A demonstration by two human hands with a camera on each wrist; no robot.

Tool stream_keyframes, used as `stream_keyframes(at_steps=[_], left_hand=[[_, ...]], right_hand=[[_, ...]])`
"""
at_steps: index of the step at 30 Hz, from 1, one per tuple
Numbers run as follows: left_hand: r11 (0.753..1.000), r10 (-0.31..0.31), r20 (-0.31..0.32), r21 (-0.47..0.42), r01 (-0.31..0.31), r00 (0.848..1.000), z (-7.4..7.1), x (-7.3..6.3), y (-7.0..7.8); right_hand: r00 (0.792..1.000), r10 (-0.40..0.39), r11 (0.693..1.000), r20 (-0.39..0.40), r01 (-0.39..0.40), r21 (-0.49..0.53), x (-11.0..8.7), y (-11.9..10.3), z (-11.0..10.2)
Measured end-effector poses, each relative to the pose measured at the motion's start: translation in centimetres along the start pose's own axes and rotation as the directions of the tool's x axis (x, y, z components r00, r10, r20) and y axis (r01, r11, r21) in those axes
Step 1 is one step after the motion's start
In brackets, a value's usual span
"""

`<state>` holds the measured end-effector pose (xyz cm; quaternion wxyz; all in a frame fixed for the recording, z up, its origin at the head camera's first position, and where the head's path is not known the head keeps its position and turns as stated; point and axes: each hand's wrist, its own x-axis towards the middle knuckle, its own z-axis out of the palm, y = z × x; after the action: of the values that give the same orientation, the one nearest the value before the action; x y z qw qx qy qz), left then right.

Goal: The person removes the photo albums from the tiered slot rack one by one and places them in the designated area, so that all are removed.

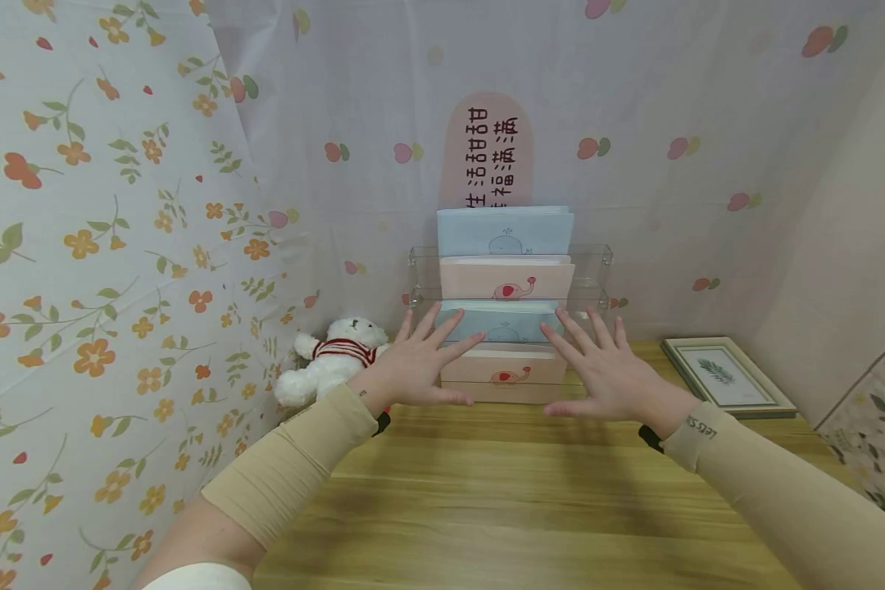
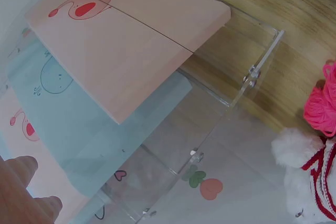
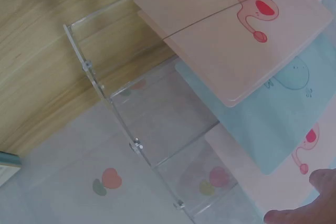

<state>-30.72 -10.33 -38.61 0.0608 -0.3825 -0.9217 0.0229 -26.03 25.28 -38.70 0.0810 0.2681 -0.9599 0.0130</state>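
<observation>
A clear acrylic tiered rack (image 1: 590, 279) stands against the back cloth. It holds two pink notebooks with a red elephant, the lower pink notebook (image 1: 538, 369) in front and the upper pink notebook (image 1: 479, 279) behind. Between these two is a pale blue notebook (image 1: 505, 315), and another blue notebook (image 1: 472, 229) with a whale stands at the top. My left hand (image 1: 420, 360) hovers at the rack's left with fingers spread. At its right my right hand (image 1: 612, 373) is spread likewise. Both are empty; contact with the notebooks cannot be made out.
A white teddy bear (image 1: 332, 369) in a striped top sits at the left, with pink yarn (image 2: 323, 103) beside it. On the right lies a framed leaf picture (image 1: 730, 377). The wooden table (image 1: 501, 500) stretches in front of the rack, and patterned cloth hangs around it.
</observation>
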Motion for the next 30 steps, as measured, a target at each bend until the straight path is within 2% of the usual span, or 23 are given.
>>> stream_keyframes(at_steps=[7,14,17,20,23,25,28,30], left_hand=[[1.000,-0.012,0.014,-0.026,0.013,1.000,0.1,0.1,-0.1],[0.998,-0.033,-0.027,-0.054,0.031,0.999,0.3,0.0,-0.6],[0.993,-0.080,-0.058,-0.089,0.074,0.995,1.0,0.0,-1.2],[0.978,-0.147,-0.100,-0.164,0.130,0.984,2.0,-0.2,-1.8],[0.943,-0.233,-0.142,-0.275,0.187,0.962,3.4,-0.4,-2.4],[0.907,-0.295,-0.160,-0.356,0.223,0.942,4.3,-0.7,-2.6],[0.834,-0.397,-0.181,-0.479,0.272,0.900,5.9,-1.0,-2.7],[0.774,-0.466,-0.188,-0.560,0.296,0.865,7.0,-1.2,-2.8]], right_hand=[[1.000,0.001,1.000,-0.023,-0.001,-0.014,0.0,-0.1,0.0],[0.999,0.018,1.000,-0.044,-0.018,-0.019,0.0,0.0,0.4],[0.993,-0.001,1.000,-0.118,-0.002,-0.025,0.0,0.2,1.0],[0.974,-0.032,0.999,-0.223,0.029,-0.019,0.2,0.3,1.7],[0.961,-0.032,0.999,-0.275,0.039,0.020,0.3,0.4,2.5],[0.962,-0.007,0.998,-0.272,0.026,0.066,0.4,0.5,3.0],[0.966,0.044,0.993,-0.254,-0.014,0.120,0.4,0.6,3.8],[0.967,0.074,0.989,-0.246,-0.039,0.144,0.4,0.6,4.2]])
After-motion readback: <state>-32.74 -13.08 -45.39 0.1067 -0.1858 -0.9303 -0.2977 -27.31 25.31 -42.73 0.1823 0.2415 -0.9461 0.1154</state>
